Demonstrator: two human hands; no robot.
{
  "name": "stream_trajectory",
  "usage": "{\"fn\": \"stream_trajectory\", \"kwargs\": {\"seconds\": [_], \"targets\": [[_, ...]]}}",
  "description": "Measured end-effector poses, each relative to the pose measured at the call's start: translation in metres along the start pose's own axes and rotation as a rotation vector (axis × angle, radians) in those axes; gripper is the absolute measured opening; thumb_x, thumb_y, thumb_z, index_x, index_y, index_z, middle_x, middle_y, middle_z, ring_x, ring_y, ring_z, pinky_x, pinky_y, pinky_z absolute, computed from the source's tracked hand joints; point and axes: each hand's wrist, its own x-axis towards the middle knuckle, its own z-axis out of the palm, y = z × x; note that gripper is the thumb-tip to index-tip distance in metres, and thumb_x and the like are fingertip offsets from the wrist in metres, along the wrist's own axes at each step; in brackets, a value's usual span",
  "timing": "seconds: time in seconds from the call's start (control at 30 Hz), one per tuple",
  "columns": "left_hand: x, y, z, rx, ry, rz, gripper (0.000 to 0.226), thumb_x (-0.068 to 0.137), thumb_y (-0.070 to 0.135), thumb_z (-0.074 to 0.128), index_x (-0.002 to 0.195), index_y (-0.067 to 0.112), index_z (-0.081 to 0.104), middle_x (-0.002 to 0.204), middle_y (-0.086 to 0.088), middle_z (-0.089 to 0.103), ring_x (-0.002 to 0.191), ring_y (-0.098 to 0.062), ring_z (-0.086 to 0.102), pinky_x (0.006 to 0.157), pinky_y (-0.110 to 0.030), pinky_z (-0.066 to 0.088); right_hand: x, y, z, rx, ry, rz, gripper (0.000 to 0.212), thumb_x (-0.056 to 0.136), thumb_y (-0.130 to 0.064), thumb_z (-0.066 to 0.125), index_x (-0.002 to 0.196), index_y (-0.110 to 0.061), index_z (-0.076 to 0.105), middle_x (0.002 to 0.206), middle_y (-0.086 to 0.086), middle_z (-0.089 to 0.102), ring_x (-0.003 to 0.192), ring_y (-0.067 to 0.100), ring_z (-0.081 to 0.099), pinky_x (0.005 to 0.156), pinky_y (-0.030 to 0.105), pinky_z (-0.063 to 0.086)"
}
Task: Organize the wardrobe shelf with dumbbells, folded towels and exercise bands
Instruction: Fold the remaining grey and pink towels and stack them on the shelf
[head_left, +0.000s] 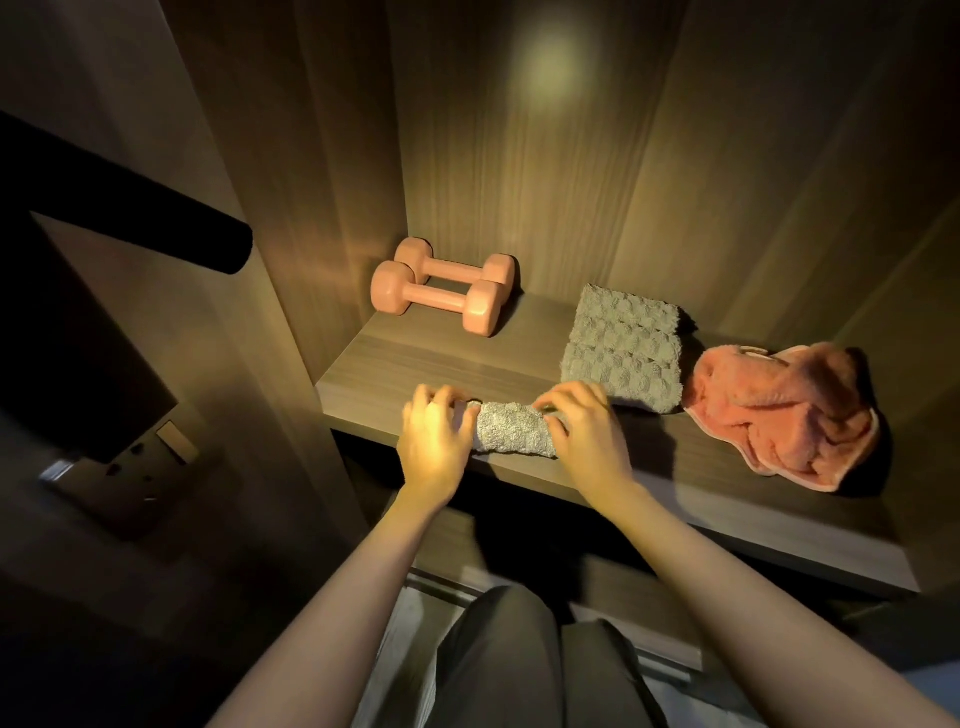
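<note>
We log the towel roll (514, 431) lying along the front edge of the shelf (395, 364), left grip (436, 439) and right grip (584, 434) each with fingers curled over one end of it. A folded towel (623, 353) lies just behind the right grip, with a crumpled pink towel (779, 421) to its right. Two dumbbells (441, 293) sit side by side at back left.

Pink dumbbells (441, 300) at back-left — rolled grey towel (511, 432)
</note>
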Motion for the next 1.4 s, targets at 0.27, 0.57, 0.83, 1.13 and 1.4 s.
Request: {"fn": "stream_trajectory", "kwargs": {"seconds": [0.27, 0.57, 0.83, 1.13, 1.4], "targets": [[-0.013, -0.012, 0.000, 0.170, 0.008, 0.487, 0.020, 0.084, 0.011, 0.067, 0.103, 0.007, 0.072, 0.087, -0.007, 0.066, 0.082, -0.028, 0.059, 0.066, -0.040, 0.050, -0.019, 0.016, -0.007, -0.139, -0.198, -0.242, 0.043, 0.089, -0.020, 0.061, 0.132, -0.019, 0.058, 0.133, -0.004, 0.059, 0.123, 0.013, 0.053, 0.105, 0.035, 0.042], [-0.019, -0.004, -0.007, 0.083, -0.140, 0.536, 0.031, 0.088, 0.018, 0.067, 0.119, 0.014, 0.068, 0.103, -0.008, 0.068, 0.099, -0.027, 0.060, 0.084, -0.039, 0.050, -0.024, 0.021, -0.027, -0.165, -0.275, -0.158, 0.043, 0.090, -0.014, 0.059, 0.133, -0.021, 0.056, 0.131, -0.006, 0.057, 0.123, 0.014, 0.048, 0.089, 0.033, 0.049], [-0.012, 0.044, 0.033, 0.119, -0.358, 0.565, 0.036, 0.097, 0.023, 0.053, 0.133, 0.027, 0.056, 0.139, 0.001, 0.054, 0.128, -0.021, 0.048, 0.092, -0.038, 0.049, -0.041, 0.057, -0.060, -0.324, -0.226, -0.011, 0.042, 0.088, -0.014, 0.058, 0.130, -0.020, 0.059, 0.126, -0.003, 0.059, 0.119, 0.017, 0.051, 0.084, 0.035, 0.052], [-0.008, 0.066, 0.074, 0.164, -0.323, 0.574, 0.050, 0.097, 0.013, 0.047, 0.142, 0.032, 0.042, 0.151, 0.004, 0.036, 0.141, -0.015, 0.032, 0.102, -0.030, 0.043, -0.037, 0.087, -0.066, -0.447, -0.052, -0.021, 0.042, 0.068, 0.002, 0.077, 0.107, -0.014, 0.073, 0.100, 0.000, 0.068, 0.095, 0.026, 0.063, 0.072, 0.034, 0.057], [0.011, 0.065, 0.083, 0.095, -0.287, 0.485, 0.043, 0.094, 0.008, 0.051, 0.133, 0.025, 0.055, 0.146, 0.003, 0.045, 0.137, -0.015, 0.039, 0.097, -0.037, 0.048, -0.029, 0.092, -0.056, -0.471, -0.163, 0.022, 0.063, 0.085, 0.004, 0.055, 0.143, -0.017, 0.043, 0.138, -0.004, 0.048, 0.116, 0.026, 0.047, 0.079, 0.033, 0.049]]}}
